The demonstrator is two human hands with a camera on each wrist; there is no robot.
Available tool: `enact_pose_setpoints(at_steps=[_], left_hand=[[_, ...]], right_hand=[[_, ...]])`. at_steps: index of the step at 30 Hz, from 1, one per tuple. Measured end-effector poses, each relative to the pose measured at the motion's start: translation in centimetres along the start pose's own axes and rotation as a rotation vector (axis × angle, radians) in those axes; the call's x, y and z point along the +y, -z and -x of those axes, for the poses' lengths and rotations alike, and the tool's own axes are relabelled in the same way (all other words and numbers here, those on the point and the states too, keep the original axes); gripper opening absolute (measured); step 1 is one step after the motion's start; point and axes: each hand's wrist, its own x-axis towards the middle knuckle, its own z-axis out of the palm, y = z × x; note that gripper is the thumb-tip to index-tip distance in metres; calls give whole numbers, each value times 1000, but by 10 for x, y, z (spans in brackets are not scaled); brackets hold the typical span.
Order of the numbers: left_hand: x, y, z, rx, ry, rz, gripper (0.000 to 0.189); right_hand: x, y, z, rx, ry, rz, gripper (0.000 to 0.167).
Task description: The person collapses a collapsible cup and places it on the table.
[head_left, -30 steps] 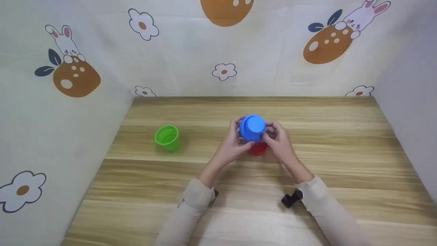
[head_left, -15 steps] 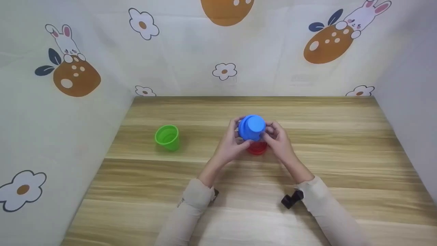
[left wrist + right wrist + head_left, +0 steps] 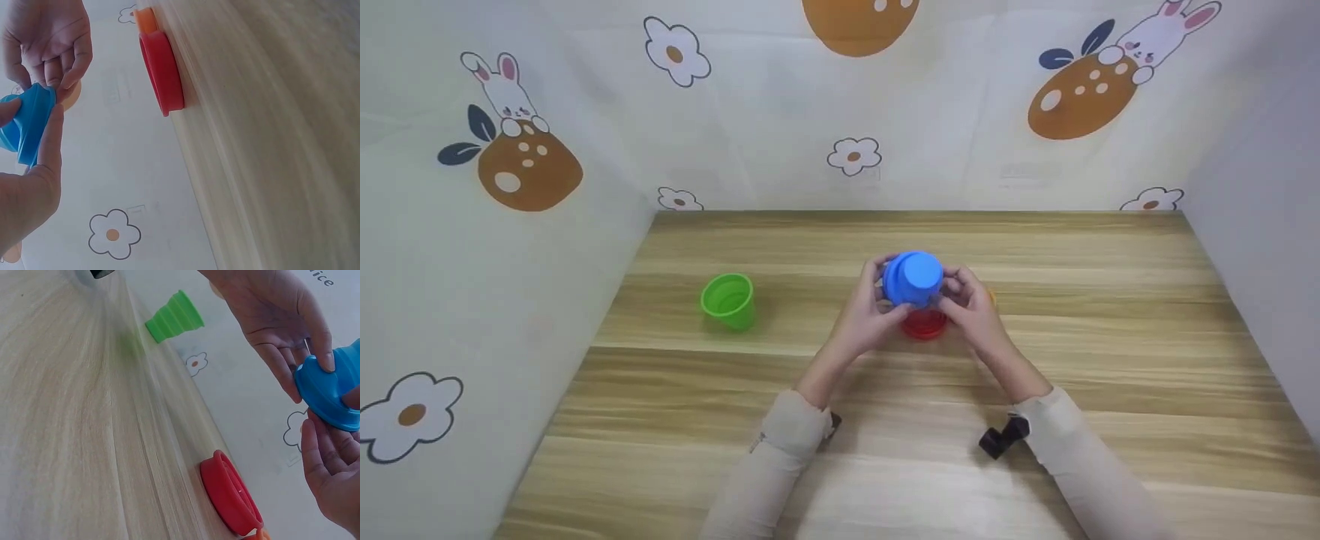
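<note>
A blue collapsible silicone cup (image 3: 921, 271) is held above the table with its small base facing up toward the head camera. My left hand (image 3: 871, 304) grips its wide rim, thumb at the near side and fingers around the left. On the right, my right hand (image 3: 971, 307) pinches the same cup with thumb and fingers. In the right wrist view the cup's soft wall (image 3: 326, 391) is dented under the thumbs, and its wide part looks folded. Below the hands a red collapsed cup (image 3: 924, 325) lies on the table, partly hidden by the blue one.
A green collapsible cup (image 3: 727, 301) stands extended on the wooden table (image 3: 660, 420) at the left. An orange item (image 3: 146, 20) lies beside the red cup, mostly hidden behind my right hand in the head view. Patterned walls (image 3: 765, 97) enclose the back and sides.
Both hands keep hold of the blue cup and have barely shifted. A sliver of the orange item now shows beside my right hand.
</note>
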Motion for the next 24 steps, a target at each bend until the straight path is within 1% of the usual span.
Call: enact_pose_setpoints(at_steps=[5,8,12,15,19,22,24], left_hand=[[1,0,0,9,-8,16,66],[1,0,0,13,3,18,66],[1,-1,0,5,29,16,69],[1,-1,1,-11,33,21,73],[3,-1,2,-48,4,42,72],[4,1,2,-66,-28,34,61],[4,3,2,-64,-45,17,53]], right_hand=[[-1,0,2,-74,-2,-52,38],[0,1,1,-96,-5,-59,40],[2,2,0,-79,-18,-66,41],[0,1,0,-53,-22,-66,42],[-2,2,0,-20,-50,-25,45],[-4,5,0,-15,-80,-6,47],[-5,7,1,-24,-89,-3,48]])
